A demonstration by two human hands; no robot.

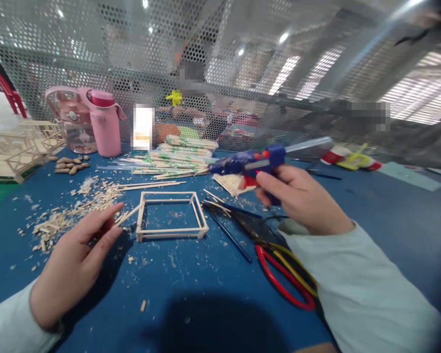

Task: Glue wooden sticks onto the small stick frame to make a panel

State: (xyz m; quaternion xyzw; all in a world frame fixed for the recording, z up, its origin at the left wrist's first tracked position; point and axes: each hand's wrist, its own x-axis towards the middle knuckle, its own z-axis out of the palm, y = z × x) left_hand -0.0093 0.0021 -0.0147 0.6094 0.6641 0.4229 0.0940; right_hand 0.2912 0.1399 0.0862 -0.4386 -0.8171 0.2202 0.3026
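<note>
My right hand [305, 196] is wrapped round the grip of a blue glue gun [266, 161], held above the table with its nozzle pointing left. A clear glue stick [308, 145] pokes out of its back end. On the left, my left hand [86, 247] hovers low with thumb and index finger apart. Thin wooden sticks [129, 214] lie by its fingertips; whether they touch cannot be made out. Just right of them stands a small rectangular frame [172, 232] of wooden sticks. Scissors [286, 279] with red and yellow handles lie below my right hand.
Wood scraps [64, 223] litter the left side. Bundled sticks [183, 153] in green-patterned wrappers lie at the back. A pink bottle [106, 125], a clear pink jug [75, 122], peanuts [69, 165] and a stick-built model [14, 152] stand back left. A perforated metal screen [139, 63] borders the table.
</note>
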